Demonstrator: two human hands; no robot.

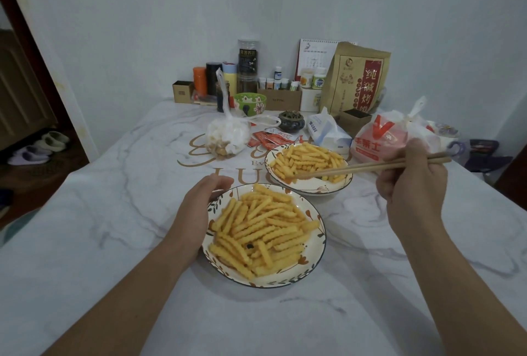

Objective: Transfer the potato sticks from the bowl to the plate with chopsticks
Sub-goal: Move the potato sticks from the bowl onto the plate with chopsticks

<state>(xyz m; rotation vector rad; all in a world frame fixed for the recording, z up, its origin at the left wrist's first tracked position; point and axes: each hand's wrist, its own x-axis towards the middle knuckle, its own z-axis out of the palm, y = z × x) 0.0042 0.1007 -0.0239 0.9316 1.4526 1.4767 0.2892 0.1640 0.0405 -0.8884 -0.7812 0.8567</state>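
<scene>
Two white dishes with leaf patterns hold yellow crinkle-cut potato sticks. The near dish (pixel 318 253) lies in front of me, heaped with sticks (pixel 262 227). The far dish (pixel 310 187) sits behind it to the right, with its own pile of sticks (pixel 308 159). My left hand (pixel 196 210) cups the near dish's left rim. My right hand (pixel 413 181) grips wooden chopsticks (pixel 370 167), whose tips reach down into the far dish's sticks near its front edge. Which dish is the bowl, I cannot tell.
A marble-patterned table (pixel 114 241) carries clutter at the back: a knotted snack bag (pixel 228 136), sauce packets (pixel 271 139), a tissue pack (pixel 328 130), a red-and-white plastic bag (pixel 382 139), a green bowl (pixel 251 102), jars, bottles and a brown paper bag (pixel 356 79).
</scene>
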